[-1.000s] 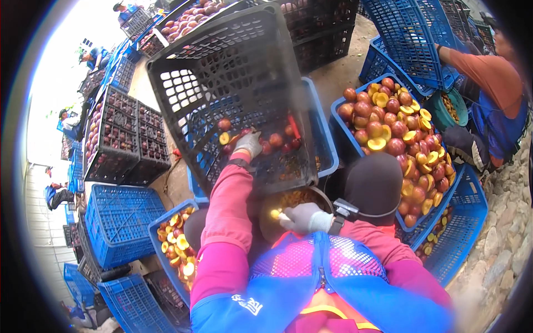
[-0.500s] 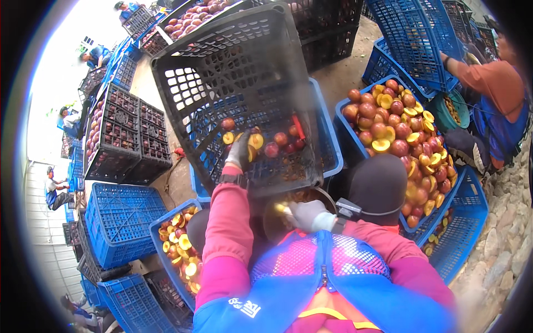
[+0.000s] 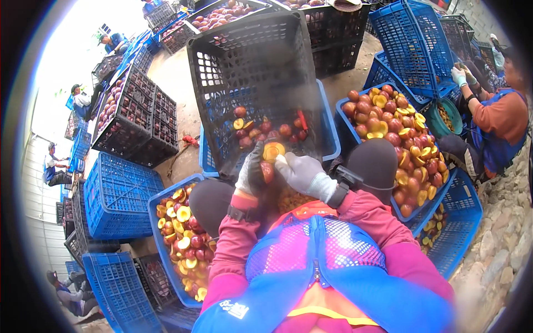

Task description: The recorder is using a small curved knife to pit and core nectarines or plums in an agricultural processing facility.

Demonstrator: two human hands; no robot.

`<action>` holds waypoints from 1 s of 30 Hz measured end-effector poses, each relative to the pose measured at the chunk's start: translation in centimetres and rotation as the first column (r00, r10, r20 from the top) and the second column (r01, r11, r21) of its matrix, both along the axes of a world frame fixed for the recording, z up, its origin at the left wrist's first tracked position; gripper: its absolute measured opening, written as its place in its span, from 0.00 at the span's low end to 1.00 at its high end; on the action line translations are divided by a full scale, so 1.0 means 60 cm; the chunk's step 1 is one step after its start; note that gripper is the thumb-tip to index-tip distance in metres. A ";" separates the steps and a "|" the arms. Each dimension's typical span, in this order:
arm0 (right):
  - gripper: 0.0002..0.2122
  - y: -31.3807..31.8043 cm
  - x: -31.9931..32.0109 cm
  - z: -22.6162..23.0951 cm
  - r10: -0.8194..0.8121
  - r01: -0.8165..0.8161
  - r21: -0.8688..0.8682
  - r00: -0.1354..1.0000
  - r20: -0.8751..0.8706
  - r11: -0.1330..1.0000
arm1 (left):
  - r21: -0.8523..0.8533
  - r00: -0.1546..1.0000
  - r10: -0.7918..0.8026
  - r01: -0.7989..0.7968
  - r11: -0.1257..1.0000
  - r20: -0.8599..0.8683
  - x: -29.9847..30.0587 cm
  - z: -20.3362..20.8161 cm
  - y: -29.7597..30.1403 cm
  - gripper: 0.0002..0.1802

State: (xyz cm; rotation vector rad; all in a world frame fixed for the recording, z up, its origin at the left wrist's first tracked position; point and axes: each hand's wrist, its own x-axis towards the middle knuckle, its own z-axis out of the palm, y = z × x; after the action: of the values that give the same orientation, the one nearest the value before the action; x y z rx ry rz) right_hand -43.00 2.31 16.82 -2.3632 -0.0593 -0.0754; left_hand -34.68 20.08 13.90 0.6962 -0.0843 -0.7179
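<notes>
My left hand (image 3: 252, 171), in a grey-white glove, is closed around cut plums. One plum half (image 3: 273, 150) shows its yellow cut face, and a red-skinned plum piece (image 3: 267, 171) sits below it. My right hand (image 3: 305, 176), also gloved, is closed with its fingertips against the lower edge of the cut half; what is between its fingers I cannot make out. Beyond both hands, a black crate (image 3: 250, 47) leans tilted over a blue crate (image 3: 330, 119). Several loose plums (image 3: 266, 133) and a red-handled object (image 3: 302, 120) lie low inside the black one.
Blue crates of halved plums stand at my left knee (image 3: 183, 228) and right knee (image 3: 413, 150). Stacked black crates (image 3: 139, 119) and an upturned blue crate (image 3: 125, 194) are further left. At right a co-worker (image 3: 502, 119) sits beside a green basin (image 3: 444, 117).
My left hand has come out of the black crate toward me with cut plum. My right hand has risen from the bowl to meet it. The co-worker's hands have come together.
</notes>
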 end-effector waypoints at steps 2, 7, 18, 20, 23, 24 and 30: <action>0.20 0.007 -0.013 0.008 0.016 -0.016 -0.025 1.000 -0.008 1.000 | 0.123 0.989 0.046 -0.063 0.990 0.137 -0.015 -0.012 0.009 0.23; 0.20 -0.001 -0.033 -0.009 0.062 -0.065 -0.069 0.997 -0.035 0.996 | 0.340 0.970 0.012 -0.097 0.935 0.243 -0.041 0.012 0.013 0.25; 0.19 -0.027 -0.072 -0.013 0.736 0.324 0.932 0.589 -0.333 0.163 | 0.481 0.456 -0.280 -0.420 0.769 0.845 -0.083 0.117 0.008 0.27; 0.18 -0.028 -0.070 -0.030 0.813 0.370 0.929 0.535 -0.228 0.016 | 0.447 0.629 -0.160 -0.327 0.833 0.760 -0.075 0.089 0.014 0.26; 0.17 -0.006 -0.071 -0.069 0.671 -0.011 0.938 0.701 -0.241 0.347 | 0.455 0.877 -0.082 -0.164 0.875 0.473 -0.051 0.011 0.036 0.22; 0.18 -0.004 -0.072 -0.085 0.604 -0.159 0.862 0.773 -0.194 0.481 | 0.479 0.883 -0.086 -0.167 0.862 0.462 -0.044 -0.002 0.054 0.21; 0.22 -0.002 -0.084 -0.047 0.514 -0.381 0.362 0.744 -0.427 0.851 | 0.637 0.669 -0.049 -0.680 0.363 0.741 -0.098 0.084 0.239 0.18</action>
State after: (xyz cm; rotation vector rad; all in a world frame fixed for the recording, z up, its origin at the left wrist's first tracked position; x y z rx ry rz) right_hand -48.04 2.19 14.00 -1.9754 -0.3453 0.7443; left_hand -40.59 34.40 18.92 1.9899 -0.2021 0.0521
